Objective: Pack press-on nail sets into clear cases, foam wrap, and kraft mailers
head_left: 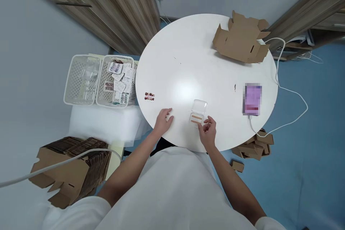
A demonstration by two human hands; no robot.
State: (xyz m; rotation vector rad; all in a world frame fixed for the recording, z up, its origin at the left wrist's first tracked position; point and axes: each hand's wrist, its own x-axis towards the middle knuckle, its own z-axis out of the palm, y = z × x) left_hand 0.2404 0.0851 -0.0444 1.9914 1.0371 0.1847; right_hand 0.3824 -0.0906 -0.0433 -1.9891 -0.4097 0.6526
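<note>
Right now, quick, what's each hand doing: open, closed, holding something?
Left hand: open, nothing seen in it.
Right hand: fingers partly curled by the clear case; whether it holds anything cannot be told.

- Case point(199, 106): clear plastic, glossy, thin-walled.
- Table point(175, 75): smooth white top with a sheen, reflecting light as a bright patch.
- Carton point(239, 41): plain brown cardboard, matt.
- Stacked cardboard point(70, 178): brown, matt.
- Baskets point(72, 82): white plastic, walls perforated.
- Sheets point(99, 122): translucent, film-like plastic, smooth.
- Beads point(149, 96): glossy.
- Cabinet point(107, 10): streaked wood-grain finish, low sheen.
- Cable point(295, 93): smooth white plastic sheath.
- Shirt point(175, 190): white cloth, matt, softly creased.
- Floor point(304, 115): smooth, faintly shiny.
</note>
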